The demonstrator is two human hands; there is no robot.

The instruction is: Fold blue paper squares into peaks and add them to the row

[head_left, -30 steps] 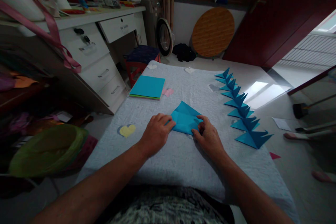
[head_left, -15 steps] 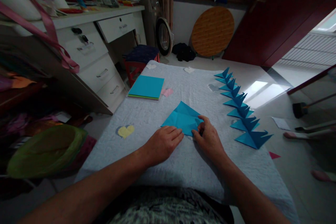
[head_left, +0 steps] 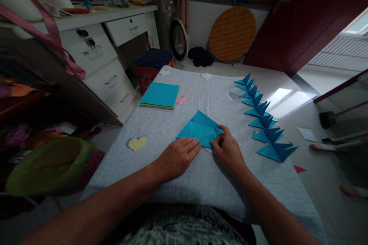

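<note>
A blue sheet of origami paper (head_left: 198, 124), creased and partly folded, lies on the cloth-covered table in front of me. My left hand (head_left: 181, 155) presses its lower left edge, the fingers held together and their tips on the paper. At the right corner, my right hand (head_left: 227, 145) pinches a small folded flap between thumb and index finger. To the right stands a row of several folded blue paper pieces (head_left: 260, 109) with pointed tips. Farther back on the left lies a stack of square paper (head_left: 161, 95), blue on top with a green layer showing at its edge.
The pale tablecloth (head_left: 155, 134) carries heart patterns, one of them yellow. Left of the table are a green-lined bin (head_left: 48, 164) and a white drawer desk (head_left: 100, 61). A red stool (head_left: 153, 63) stands behind, near the washing machine (head_left: 163, 19). A foot (head_left: 352, 190) shows at right.
Almost nothing differs. Both hands stay on the blue paper, and the whole view has shifted very slightly.
</note>
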